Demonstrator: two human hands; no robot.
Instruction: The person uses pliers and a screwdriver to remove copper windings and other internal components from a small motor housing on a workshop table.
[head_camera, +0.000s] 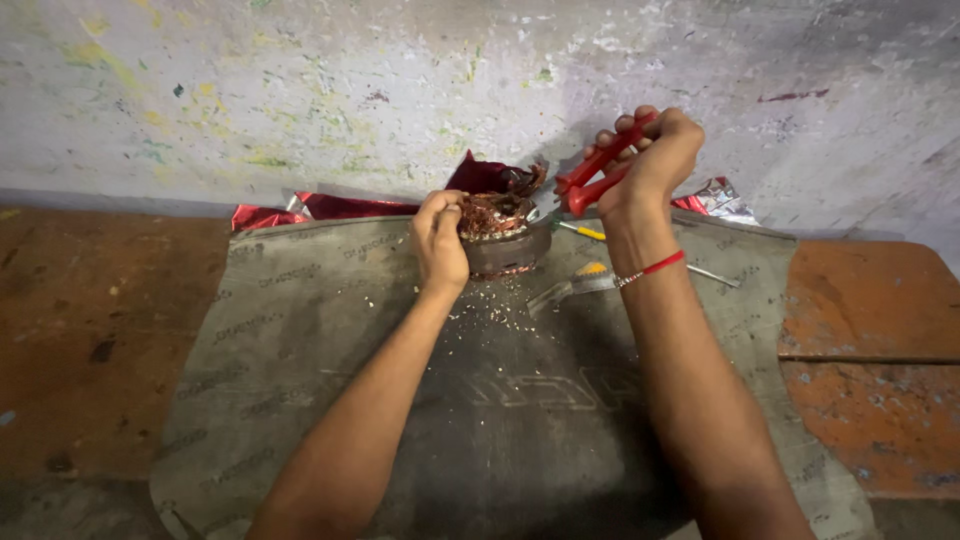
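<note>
Hands (438, 240) (652, 160): one stator (505, 245) (one pliers (592, 172)).

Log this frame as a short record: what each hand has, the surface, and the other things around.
left hand: grips the rim of a round motor stator packed with copper wire
right hand: shut on red-handled pliers, jaws at the wire
surface: grey mat strewn with metal bits, over a reddish floor
nearby: screwdriver, metal tool, red foil by the wall
</note>
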